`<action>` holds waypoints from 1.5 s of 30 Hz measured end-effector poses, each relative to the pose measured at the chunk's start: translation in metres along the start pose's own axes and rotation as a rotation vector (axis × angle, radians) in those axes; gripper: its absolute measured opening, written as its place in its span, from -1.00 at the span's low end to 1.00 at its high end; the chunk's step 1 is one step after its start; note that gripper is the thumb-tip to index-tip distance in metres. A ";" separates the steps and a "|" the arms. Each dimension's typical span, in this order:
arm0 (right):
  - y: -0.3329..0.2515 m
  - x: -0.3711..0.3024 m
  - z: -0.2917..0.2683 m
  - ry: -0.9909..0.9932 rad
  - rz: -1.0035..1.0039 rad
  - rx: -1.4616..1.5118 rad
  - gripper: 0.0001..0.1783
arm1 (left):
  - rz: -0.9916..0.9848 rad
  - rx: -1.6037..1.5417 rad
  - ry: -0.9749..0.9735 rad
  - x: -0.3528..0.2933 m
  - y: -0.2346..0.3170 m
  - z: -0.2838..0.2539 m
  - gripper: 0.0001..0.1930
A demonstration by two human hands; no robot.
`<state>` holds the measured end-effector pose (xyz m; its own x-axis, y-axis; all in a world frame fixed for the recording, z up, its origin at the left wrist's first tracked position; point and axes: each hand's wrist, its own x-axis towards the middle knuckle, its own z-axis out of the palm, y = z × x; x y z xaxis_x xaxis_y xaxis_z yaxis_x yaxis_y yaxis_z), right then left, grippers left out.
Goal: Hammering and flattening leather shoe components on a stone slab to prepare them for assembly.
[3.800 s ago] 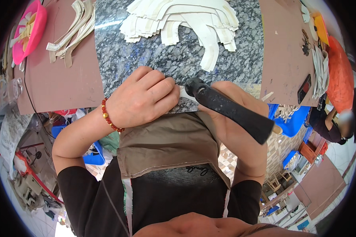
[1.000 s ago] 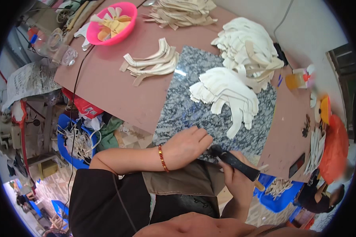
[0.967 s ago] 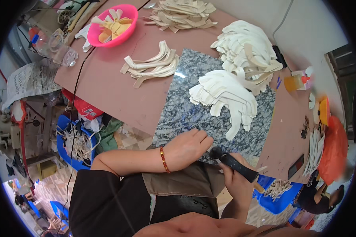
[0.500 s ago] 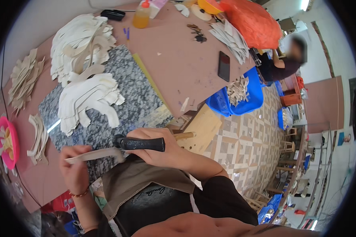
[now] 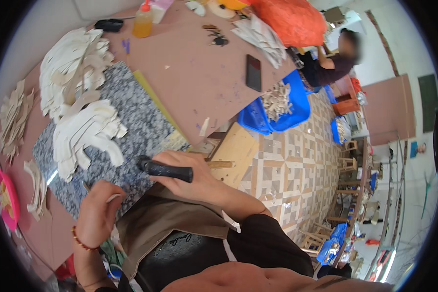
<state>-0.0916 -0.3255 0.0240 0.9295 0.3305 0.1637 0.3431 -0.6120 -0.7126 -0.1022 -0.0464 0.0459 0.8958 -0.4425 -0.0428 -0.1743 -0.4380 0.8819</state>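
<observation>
My right hand (image 5: 194,182) is wrapped round a tool with a thick black handle (image 5: 173,172). Its dark head points left over the speckled stone slab (image 5: 146,104), and its working end is hard to make out. To the left, my left hand (image 5: 96,211) is closed on a pale curved strip (image 5: 114,197), most of which the fingers hide. Beyond both hands, a fanned stack of white curved pieces (image 5: 85,131) lies on the slab. A larger heap of similar white pieces (image 5: 65,68) rises behind it.
Loose strips (image 5: 35,192) and a pink bowl (image 5: 10,197) sit at the left. A phone (image 5: 253,73), keys (image 5: 218,39) and an orange-liquid bottle (image 5: 143,23) rest on the brown table. Blue bins (image 5: 301,109) stand right of it. Another person (image 5: 333,65) sits at the far right.
The strip, earlier stretched between my hands, is now mostly hidden in my left hand. My left hand has turned and moved apart from the tool. The whole view has shifted.
</observation>
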 end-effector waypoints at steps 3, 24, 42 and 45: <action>0.004 0.003 0.008 0.058 -0.039 0.059 -0.71 | 0.039 0.228 -0.061 0.009 -0.017 0.033 -0.82; -0.005 0.000 0.001 -0.032 -0.055 0.031 -0.70 | -0.022 0.322 0.126 -0.007 -0.042 0.051 -0.82; -0.013 0.038 -0.019 -0.202 -0.073 -0.109 -0.79 | 0.045 0.299 0.408 0.021 -0.016 0.084 -0.75; -0.018 0.035 -0.022 -0.219 -0.078 -0.090 -0.76 | 0.060 0.295 0.465 0.017 -0.015 0.090 -0.71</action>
<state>-0.0624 -0.3185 0.0575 0.8517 0.5210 0.0568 0.4323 -0.6372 -0.6380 -0.1215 -0.1176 -0.0105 0.9551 -0.1105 0.2748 -0.2783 -0.6528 0.7045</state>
